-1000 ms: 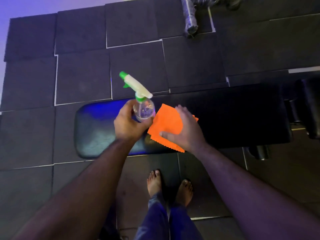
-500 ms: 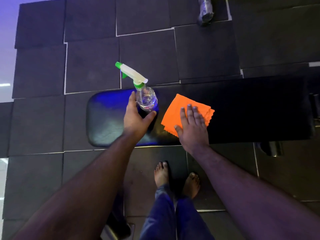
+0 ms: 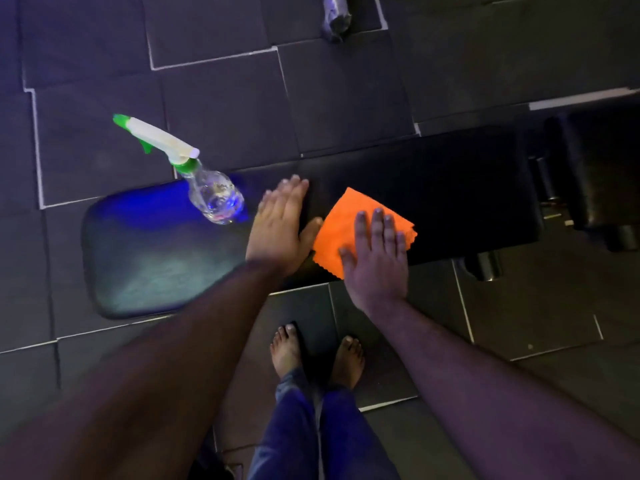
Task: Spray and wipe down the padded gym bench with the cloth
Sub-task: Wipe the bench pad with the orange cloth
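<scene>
A black padded gym bench [image 3: 145, 258] runs left to right below me, its left end lit blue. A clear spray bottle [image 3: 214, 197] with a white and green trigger head stands by itself on the bench's far edge. My left hand [image 3: 280, 230] lies flat on the pad just right of the bottle, fingers extended, holding nothing. A folded orange cloth [image 3: 343, 226] rests on the bench's near middle. My right hand [image 3: 375, 254] presses flat on the cloth, covering its lower right part.
Dark rubber floor tiles [image 3: 221, 102] surround the bench. My bare feet [image 3: 317, 355] stand close to its near side. A bench leg [image 3: 486, 266] and dark equipment [image 3: 599, 174] sit at the right. A wrapped grey object [image 3: 334, 15] lies on the floor at the top.
My left hand let go of the spray bottle and moved right, flat onto the pad. The bottle now stands alone. My right hand slid the cloth to the right.
</scene>
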